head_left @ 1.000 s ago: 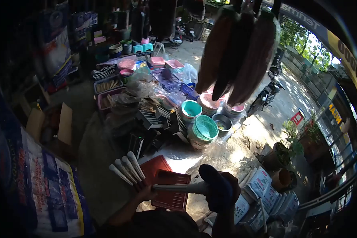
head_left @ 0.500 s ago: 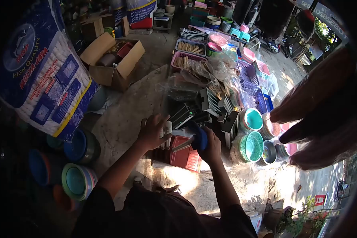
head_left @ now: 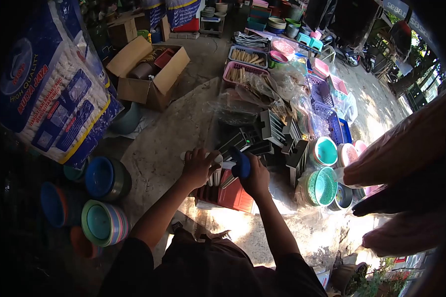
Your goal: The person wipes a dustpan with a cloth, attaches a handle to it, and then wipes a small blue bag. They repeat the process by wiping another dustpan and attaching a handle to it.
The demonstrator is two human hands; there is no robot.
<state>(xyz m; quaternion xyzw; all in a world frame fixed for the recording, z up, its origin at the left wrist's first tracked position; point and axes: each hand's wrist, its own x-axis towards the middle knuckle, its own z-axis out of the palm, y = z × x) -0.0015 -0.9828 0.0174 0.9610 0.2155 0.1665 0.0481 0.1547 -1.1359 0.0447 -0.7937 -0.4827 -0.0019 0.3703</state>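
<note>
Near the centre, my left hand [head_left: 198, 167] is closed over the top of a pale, whitish cylindrical item [head_left: 217, 159]; how many such pieces it touches is unclear. My right hand [head_left: 255, 177] grips a dark blue rounded object [head_left: 241, 165], a little to the right of my left hand. Beneath and between the hands are light rod-like pieces [head_left: 214, 178] and a red plastic tray [head_left: 236, 194]. Black slotted racks [head_left: 272, 129] lie just beyond my right hand. My palms and the undersides of the held things are hidden.
An open cardboard box [head_left: 148, 91] sits at the upper left, below a hanging mop package [head_left: 59, 94]. Stacked basins [head_left: 100, 222] stand at the lower left. Green baskets [head_left: 322, 186] and purple baskets [head_left: 327, 119] are on the right, beside hanging wrapped items [head_left: 401, 143].
The view has shifted, so the goods appear further right. My left hand has closed more around the whitish item. The blue object in my right hand has turned and sits nearer my left hand.
</note>
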